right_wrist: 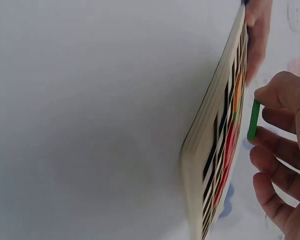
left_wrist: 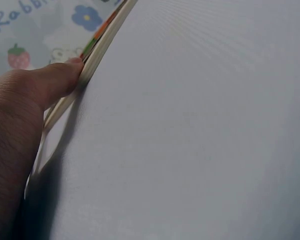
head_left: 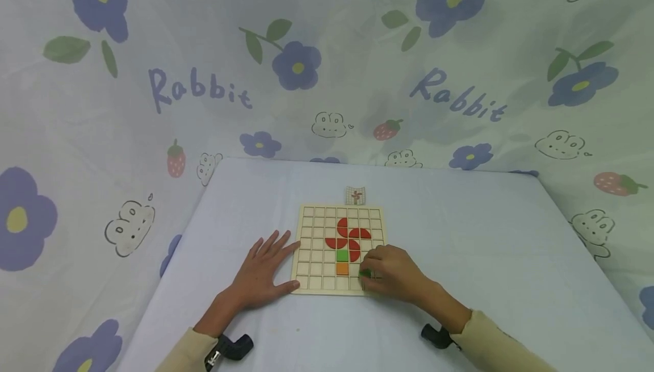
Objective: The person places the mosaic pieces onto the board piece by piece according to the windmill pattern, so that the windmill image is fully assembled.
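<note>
A wooden grid board (head_left: 317,291) lies on the table, with several red half-round pieces (head_left: 360,233), a green square tile (head_left: 342,255) and an orange square tile (head_left: 342,268) set in its cells. My left hand (head_left: 260,275) lies with spread, straight fingers at the board's left side, its thumb touching the lower left corner. Over the lower right of the board, my right hand (head_left: 395,275) pinches a small green piece (right_wrist: 254,120) between thumb and fingers. In the right wrist view that piece is seen edge-on, apart from the board, so its full outline is hidden.
A small pattern card (head_left: 355,196) showing a red pinwheel on a grid lies just behind the board. White cloth covers the table (head_left: 460,218). A flower-and-rabbit printed curtain (head_left: 327,76) hangs behind and at the sides.
</note>
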Tool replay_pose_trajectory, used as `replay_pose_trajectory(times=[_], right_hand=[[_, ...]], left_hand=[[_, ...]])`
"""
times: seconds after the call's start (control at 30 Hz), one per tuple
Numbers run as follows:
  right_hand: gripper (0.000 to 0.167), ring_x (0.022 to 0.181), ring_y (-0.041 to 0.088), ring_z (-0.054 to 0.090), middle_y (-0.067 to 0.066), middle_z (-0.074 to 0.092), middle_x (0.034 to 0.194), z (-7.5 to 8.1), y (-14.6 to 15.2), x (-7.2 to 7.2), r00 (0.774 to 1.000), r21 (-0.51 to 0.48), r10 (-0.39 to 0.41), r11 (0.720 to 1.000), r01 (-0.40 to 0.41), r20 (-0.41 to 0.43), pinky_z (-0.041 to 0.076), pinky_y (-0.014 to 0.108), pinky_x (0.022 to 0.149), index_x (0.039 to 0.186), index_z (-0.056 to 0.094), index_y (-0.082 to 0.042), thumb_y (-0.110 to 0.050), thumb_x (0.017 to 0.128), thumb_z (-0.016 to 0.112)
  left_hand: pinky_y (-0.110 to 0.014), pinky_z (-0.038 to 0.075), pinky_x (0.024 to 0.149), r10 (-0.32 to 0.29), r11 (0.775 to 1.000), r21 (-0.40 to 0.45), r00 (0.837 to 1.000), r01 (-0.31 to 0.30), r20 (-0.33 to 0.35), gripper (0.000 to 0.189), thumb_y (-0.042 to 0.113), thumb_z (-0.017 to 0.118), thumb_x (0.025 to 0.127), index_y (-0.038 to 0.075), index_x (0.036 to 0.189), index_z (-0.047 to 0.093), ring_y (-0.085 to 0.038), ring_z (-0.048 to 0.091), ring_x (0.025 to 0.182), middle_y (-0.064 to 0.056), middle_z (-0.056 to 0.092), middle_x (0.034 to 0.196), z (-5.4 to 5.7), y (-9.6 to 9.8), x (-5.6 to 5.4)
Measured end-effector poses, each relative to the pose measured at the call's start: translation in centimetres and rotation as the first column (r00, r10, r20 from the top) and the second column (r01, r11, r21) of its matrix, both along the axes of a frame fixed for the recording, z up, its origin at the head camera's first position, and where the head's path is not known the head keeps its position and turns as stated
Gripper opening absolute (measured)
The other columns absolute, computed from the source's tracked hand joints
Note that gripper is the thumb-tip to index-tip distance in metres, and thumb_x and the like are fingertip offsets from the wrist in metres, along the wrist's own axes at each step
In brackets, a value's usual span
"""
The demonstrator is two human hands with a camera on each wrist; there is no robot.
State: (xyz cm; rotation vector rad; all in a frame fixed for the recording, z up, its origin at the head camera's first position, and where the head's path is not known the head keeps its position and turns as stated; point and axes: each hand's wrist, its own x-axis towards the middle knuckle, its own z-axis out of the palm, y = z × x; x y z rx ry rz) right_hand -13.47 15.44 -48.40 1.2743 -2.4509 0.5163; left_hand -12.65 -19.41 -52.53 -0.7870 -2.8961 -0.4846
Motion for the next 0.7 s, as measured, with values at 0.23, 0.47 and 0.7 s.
replay_pose_trajectory(times=[0.23, 0.47, 0.7], right_hand=[[0.009, 0.078, 0.006, 0.061, -0.01, 0.066, 0.084, 0.2, -2.8, 0.3, 0.992, 0.066, 0.117, 0.991, -0.114, -0.043, 0.051, 0.024, 0.07, 0.084, 0.075, -0.02, -0.023, 0.076, 0.08], [0.007, 0.074, 0.008, 0.058, -0.009, 0.065, 0.082, -0.8, -4.0, 0.5, 0.984, 0.102, 0.153, 0.984, -0.143, -0.095, 0.05, 0.023, 0.067, 0.081, 0.073, -0.02, -0.025, 0.078, 0.078], [0.004, 0.075, 0.006, 0.054, -0.009, 0.065, 0.083, -0.9, -4.3, 0.6, 0.985, 0.126, 0.156, 0.981, -0.146, -0.076, 0.047, 0.018, 0.066, 0.082, 0.077, -0.019, -0.022, 0.08, 0.078]], left_hand=[[-0.055, 0.01, 0.115, -0.003, 1.0, 0.011, 1.0, 0.003, 0.01, 0.084, 0.071, 0.055, 0.085, 0.027, 0.154, 0.036, -0.029, 0.013, 0.148, -0.003, 0.022, 0.162, 0.1, 0.1, 0.0], [-0.056, 0.011, 0.115, -0.005, 1.0, 0.003, 1.0, 0.005, 0.007, 0.083, 0.07, 0.055, 0.085, 0.027, 0.154, 0.035, -0.029, 0.013, 0.148, -0.003, 0.022, 0.162, 0.2, 0.1, 0.1], [-0.056, 0.012, 0.115, -0.005, 1.0, -0.004, 1.0, 0.005, -0.005, 0.083, 0.072, 0.054, 0.085, 0.027, 0.154, 0.036, -0.029, 0.014, 0.148, -0.003, 0.023, 0.161, 0.1, -0.1, 0.1]])
